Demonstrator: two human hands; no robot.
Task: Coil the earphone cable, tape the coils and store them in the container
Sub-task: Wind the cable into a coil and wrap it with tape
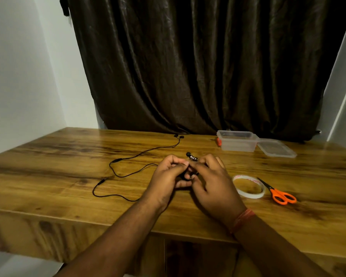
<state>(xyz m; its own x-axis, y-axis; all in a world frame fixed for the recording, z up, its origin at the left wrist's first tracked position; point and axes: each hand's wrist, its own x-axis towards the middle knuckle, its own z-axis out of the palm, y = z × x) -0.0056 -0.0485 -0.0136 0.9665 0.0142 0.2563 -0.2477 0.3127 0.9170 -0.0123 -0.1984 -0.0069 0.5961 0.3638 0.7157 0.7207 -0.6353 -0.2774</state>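
Here, left hand (168, 174) and right hand (210, 180) meeting mid-tabletop (68, 156), fingers pinching earphones (191, 155) for coiling; tape (248, 185), scissors (278, 192), container (238, 140) within reach.

two hands (190, 178), one earphone cable (128, 156), one tape roll (248, 193), one scissors (278, 193), one container (237, 143), one lid (277, 148)

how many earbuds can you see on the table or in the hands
3 visible. Two small black earbuds lie together at the wooden table's far edge. One black-tipped metal earbud pokes above the hands; another may be hidden inside them.
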